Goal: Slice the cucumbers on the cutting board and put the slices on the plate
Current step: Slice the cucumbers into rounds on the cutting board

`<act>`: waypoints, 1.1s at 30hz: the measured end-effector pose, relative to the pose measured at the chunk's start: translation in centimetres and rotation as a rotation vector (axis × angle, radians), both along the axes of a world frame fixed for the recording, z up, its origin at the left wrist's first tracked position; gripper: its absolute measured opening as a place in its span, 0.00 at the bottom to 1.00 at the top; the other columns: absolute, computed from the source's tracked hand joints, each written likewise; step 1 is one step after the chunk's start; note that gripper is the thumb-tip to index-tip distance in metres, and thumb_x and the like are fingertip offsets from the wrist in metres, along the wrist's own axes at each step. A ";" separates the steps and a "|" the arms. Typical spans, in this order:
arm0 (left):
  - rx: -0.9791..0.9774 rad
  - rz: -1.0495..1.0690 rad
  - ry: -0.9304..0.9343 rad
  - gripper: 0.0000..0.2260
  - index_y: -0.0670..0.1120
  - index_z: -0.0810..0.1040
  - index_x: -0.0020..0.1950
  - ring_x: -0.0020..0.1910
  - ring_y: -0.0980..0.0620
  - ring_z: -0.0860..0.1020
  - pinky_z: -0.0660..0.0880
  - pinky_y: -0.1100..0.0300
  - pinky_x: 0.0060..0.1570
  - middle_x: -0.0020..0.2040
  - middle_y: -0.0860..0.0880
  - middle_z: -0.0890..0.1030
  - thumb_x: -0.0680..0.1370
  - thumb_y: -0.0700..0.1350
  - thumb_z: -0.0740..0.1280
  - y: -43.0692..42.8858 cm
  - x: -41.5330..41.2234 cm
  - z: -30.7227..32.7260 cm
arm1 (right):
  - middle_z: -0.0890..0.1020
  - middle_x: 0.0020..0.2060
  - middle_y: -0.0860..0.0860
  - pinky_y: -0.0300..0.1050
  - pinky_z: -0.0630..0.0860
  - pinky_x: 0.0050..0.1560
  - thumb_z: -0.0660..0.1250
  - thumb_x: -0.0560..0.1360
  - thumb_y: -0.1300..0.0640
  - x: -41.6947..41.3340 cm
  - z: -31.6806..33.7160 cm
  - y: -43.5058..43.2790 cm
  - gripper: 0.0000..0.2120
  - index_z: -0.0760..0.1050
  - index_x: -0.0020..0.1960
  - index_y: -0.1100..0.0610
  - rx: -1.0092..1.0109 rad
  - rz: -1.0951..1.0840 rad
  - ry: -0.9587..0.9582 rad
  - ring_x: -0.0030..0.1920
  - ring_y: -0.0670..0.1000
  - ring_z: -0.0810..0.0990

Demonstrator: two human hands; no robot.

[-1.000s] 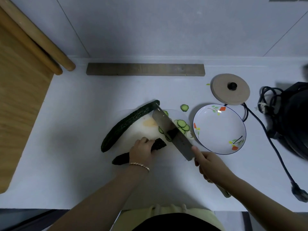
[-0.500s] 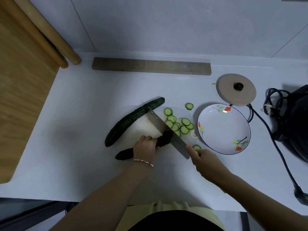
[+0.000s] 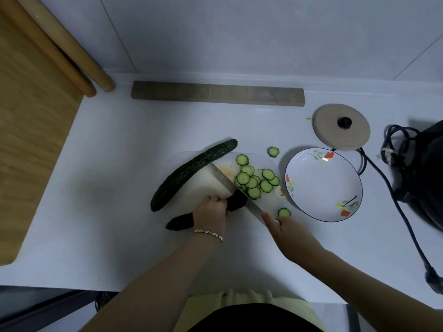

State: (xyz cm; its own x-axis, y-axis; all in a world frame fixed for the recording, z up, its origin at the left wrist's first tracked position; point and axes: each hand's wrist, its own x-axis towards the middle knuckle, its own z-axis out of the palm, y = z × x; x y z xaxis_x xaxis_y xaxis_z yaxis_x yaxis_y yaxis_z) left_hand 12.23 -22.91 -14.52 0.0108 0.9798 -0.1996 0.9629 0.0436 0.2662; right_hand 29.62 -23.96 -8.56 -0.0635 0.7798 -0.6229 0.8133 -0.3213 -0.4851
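White surface (image 3: 119,188): left grip (image 3: 209,212) clamps half-cut cucumber (image 3: 236,202) on cutting board (image 3: 203,188), right grip (image 3: 287,233) grasps cleaver (image 3: 225,181), blade down on it. Slice pile (image 3: 254,182) lies at the blade's 2 o'clock. Plate (image 3: 323,188) at 3 o'clock holds nothing; whole cucumber (image 3: 191,171) at 10 o'clock is uncut. Roughly a quarter done.

A second ago the knife (image 3: 229,182) was leaned over with its broad flat face shown. It has since been stood up on edge and set across the end of the cucumber (image 3: 236,202) gripped by the left hand (image 3: 209,213). The right hand (image 3: 288,233), by which the knife is held, has been brought in closer to the cutting board (image 3: 203,186). The pile of slices (image 3: 254,182), then mostly covered by the blade, has been uncovered. One more slice (image 3: 284,212) is now seen just beside the right hand.
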 end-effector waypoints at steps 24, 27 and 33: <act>0.028 -0.017 0.097 0.08 0.46 0.83 0.44 0.45 0.48 0.78 0.69 0.62 0.32 0.41 0.48 0.81 0.68 0.47 0.75 0.3 -0.4 -0.1 | 0.69 0.30 0.57 0.45 0.67 0.37 0.51 0.78 0.39 0.9 0.5 1.2 0.26 0.65 0.35 0.60 0.043 0.098 0.009 0.31 0.52 0.69; -0.005 -0.022 0.079 0.09 0.45 0.81 0.52 0.53 0.47 0.75 0.69 0.61 0.38 0.48 0.47 0.80 0.74 0.47 0.68 0.3 -0.3 -0.6 | 0.70 0.30 0.57 0.45 0.68 0.37 0.51 0.79 0.40 1.1 0.9 1.1 0.25 0.66 0.35 0.60 0.020 0.095 0.002 0.31 0.53 0.69; 0.056 -0.021 0.045 0.19 0.49 0.73 0.19 0.21 0.52 0.72 0.55 0.72 0.20 0.19 0.51 0.70 0.39 0.46 0.82 0.6 -0.3 -1.1 | 0.69 0.30 0.55 0.47 0.70 0.37 0.49 0.81 0.43 0.8 1.1 0.6 0.23 0.61 0.30 0.54 -0.047 0.122 -0.037 0.31 0.52 0.69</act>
